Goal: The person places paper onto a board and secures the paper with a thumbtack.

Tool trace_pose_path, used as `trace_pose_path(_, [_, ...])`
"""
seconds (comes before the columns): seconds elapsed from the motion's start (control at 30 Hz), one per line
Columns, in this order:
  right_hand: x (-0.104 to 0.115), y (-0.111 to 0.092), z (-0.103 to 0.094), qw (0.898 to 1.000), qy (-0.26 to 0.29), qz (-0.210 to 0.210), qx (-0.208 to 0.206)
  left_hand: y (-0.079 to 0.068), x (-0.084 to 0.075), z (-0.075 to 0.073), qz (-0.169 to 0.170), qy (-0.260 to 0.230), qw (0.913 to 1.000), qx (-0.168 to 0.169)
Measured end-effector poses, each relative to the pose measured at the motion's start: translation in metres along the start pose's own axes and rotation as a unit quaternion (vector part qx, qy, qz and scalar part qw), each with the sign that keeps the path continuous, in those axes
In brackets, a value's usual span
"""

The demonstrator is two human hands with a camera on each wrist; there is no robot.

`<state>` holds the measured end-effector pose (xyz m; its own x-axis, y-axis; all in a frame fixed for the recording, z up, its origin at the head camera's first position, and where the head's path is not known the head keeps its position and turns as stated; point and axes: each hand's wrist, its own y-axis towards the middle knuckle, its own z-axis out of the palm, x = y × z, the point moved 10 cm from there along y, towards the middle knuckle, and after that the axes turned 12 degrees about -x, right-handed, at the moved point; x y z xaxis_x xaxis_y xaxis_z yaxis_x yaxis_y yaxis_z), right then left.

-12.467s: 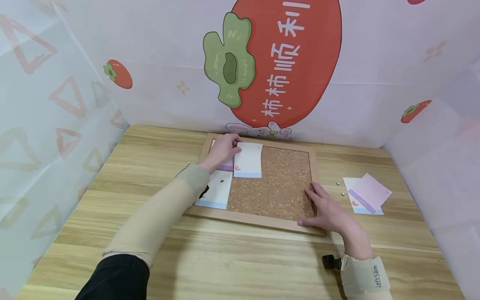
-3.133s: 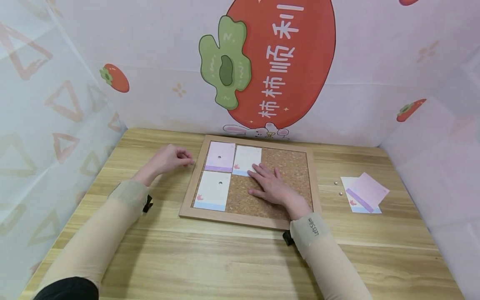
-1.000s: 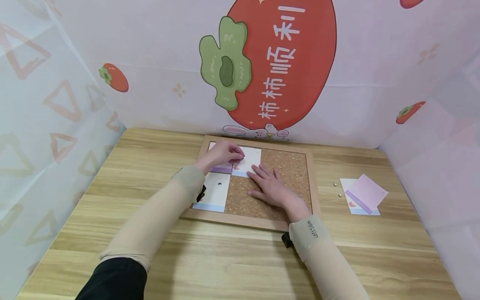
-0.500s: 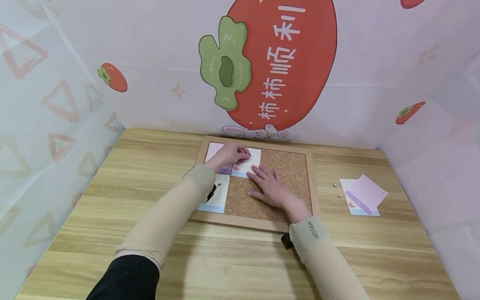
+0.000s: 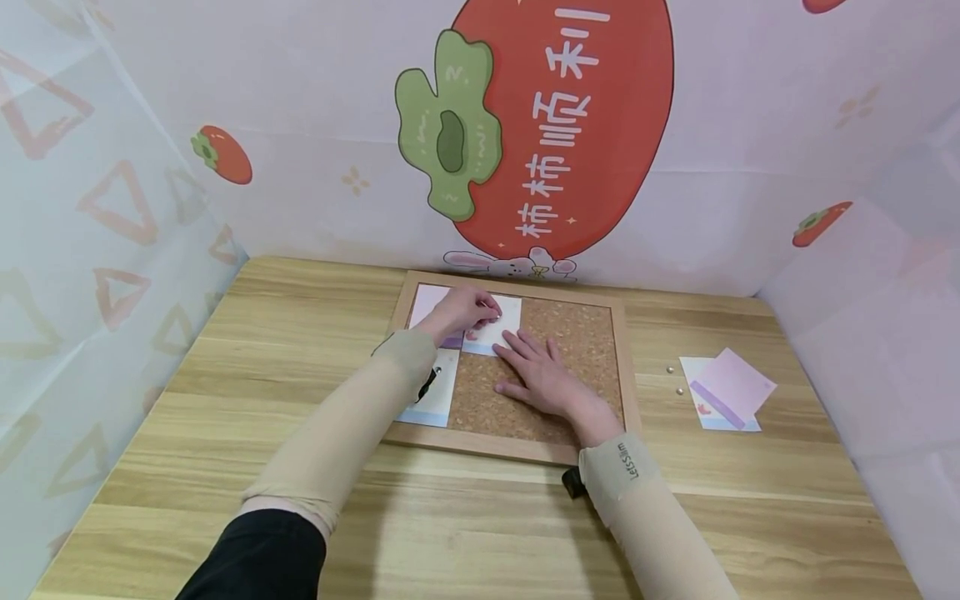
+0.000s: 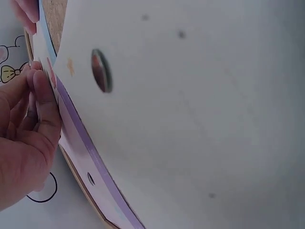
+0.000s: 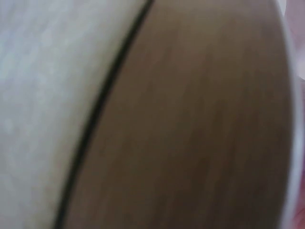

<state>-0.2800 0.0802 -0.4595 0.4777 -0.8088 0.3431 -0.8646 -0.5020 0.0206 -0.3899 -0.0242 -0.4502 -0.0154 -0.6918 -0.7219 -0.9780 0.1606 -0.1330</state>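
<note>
A framed corkboard [image 5: 577, 358] lies on the table with three notes on its left part. My left hand [image 5: 461, 311] pinches a small thumbtack [image 5: 498, 316] between thumb and fingertips, right at the face of the upper white note [image 5: 512, 310]. The fingers of my right hand [image 5: 551, 382] are spread over the cork, their tips resting on that note's blue lower edge. Beside it a purple note [image 5: 425, 302], partly behind my left hand, bears a tack [image 6: 91, 179]. Below, another white note [image 5: 442, 398] has a silver tack [image 6: 101, 70] in it.
Right of the board, a pink-purple note [image 5: 735, 383] lies across a white note [image 5: 693, 367] on the wooden table [image 5: 465, 525]. Two loose tacks, one nearer the back [image 5: 670, 370], sit beside them. A printed cloth backdrop [image 5: 322, 100] rises behind the table.
Earlier my left hand placed the upper white note, then was left of the board. It has since moved right over that note with a tack. My right hand went from the frame onto the cork.
</note>
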Motion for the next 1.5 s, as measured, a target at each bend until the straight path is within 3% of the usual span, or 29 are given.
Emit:
trace_pose_path(0.3, [0.0,0.0,-0.002,1.0,0.001,0.001,0.001,0.002,0.003,-0.002,-0.046,-0.012,0.9988,-0.011])
trace_pose_path(0.6, [0.0,0.0,-0.003,1.0,0.0,-0.002,-0.001,0.002,-0.001,-0.004,-0.036,0.012,0.9991,-0.021])
trace_pose_path(0.97, [0.001,0.0,-0.004,1.0,0.003,-0.005,-0.009,0.0,-0.003,-0.003,-0.048,0.023,0.9985,-0.015])
trace_pose_path(1.23, [0.003,0.0,-0.004,1.0,0.004,-0.008,-0.014,0.0,-0.01,-0.005,-0.004,0.058,0.9978,-0.031])
trace_pose_path(1.5, [0.001,-0.001,-0.003,1.0,0.0,-0.003,-0.007,0.002,-0.011,-0.005,0.007,0.068,0.9971,-0.033])
